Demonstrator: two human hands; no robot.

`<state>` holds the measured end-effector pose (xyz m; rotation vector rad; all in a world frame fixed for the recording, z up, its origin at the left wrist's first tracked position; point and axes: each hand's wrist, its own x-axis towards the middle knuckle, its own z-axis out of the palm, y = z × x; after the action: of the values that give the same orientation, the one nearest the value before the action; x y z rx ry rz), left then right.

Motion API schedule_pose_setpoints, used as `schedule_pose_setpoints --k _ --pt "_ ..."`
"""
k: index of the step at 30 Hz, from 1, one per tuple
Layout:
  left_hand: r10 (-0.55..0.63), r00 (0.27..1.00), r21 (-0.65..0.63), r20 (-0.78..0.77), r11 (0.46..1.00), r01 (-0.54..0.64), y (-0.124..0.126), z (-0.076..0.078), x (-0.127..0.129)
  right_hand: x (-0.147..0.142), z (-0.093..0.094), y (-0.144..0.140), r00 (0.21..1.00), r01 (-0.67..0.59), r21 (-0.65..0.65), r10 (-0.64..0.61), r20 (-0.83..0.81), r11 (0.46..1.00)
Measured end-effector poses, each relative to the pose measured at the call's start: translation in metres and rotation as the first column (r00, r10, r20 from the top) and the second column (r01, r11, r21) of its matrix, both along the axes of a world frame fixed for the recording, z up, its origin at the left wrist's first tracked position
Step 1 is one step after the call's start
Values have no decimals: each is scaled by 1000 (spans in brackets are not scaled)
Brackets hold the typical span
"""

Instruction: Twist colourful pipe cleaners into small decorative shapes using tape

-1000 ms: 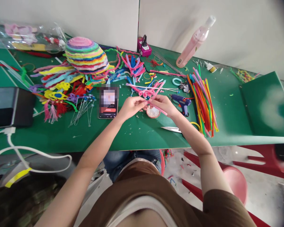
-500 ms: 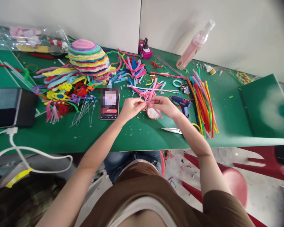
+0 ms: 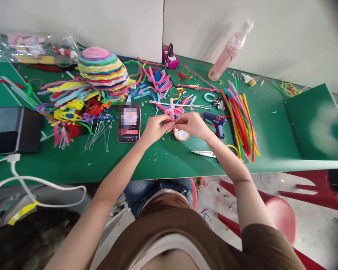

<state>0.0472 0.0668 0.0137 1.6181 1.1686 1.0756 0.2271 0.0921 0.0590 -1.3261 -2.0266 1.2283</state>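
Observation:
Pink pipe cleaners [image 3: 171,106] stand up between my two hands, which meet above the green table. My left hand [image 3: 157,128] pinches their lower part. From the other side, my right hand [image 3: 192,124] closes on the same spot, fingertips touching those of the left. The pinched ends are hidden by the fingers. Just below the right hand lies a small round dish [image 3: 181,135] with white bits in it. Behind the hands, a white twisted strand [image 3: 183,105] lies across more pink and blue pieces.
Left of my hands lies a phone [image 3: 132,123]. A striped hat [image 3: 103,69] rests on colourful pieces. To the right are a glue gun [image 3: 215,120], scissors [image 3: 204,153], a pipe cleaner bundle [image 3: 240,123] and a pink bottle [image 3: 230,52]. A black box [image 3: 17,129] stands far left.
The pink pipe cleaners have gone from slanting to nearly upright. A pink end that stuck out below my right hand no longer shows. My fingertips have drawn closer together.

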Motion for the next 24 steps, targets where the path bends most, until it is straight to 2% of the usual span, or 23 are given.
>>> schedule_pose_setpoints --k 3,6,10,13,17,20,24 --pt "2 998 -26 70 1000 0 3 -3 -1 -3 3 2 999 -4 67 1 49 998" --pt "0 978 -65 211 998 14 6 -8 -1 -2 -1 5 999 -32 58 30 29 998" --pt "88 914 -131 395 991 -38 9 -11 4 -3 -14 3 992 -16 -56 9 -130 998" --pt "138 877 -177 460 982 -62 9 -10 8 -8 -24 -4 968 7 -193 -56 -246 981" --pt "179 864 -236 471 969 -71 11 -8 7 -16 -28 -12 923 41 -280 -144 -358 959" --pt "153 895 -244 418 968 -51 12 -6 3 -20 -27 -15 896 117 -255 -213 -390 960" --pt "116 949 -149 294 986 -75 11 -2 -1 -19 -24 -15 922 160 -154 -204 -330 975"
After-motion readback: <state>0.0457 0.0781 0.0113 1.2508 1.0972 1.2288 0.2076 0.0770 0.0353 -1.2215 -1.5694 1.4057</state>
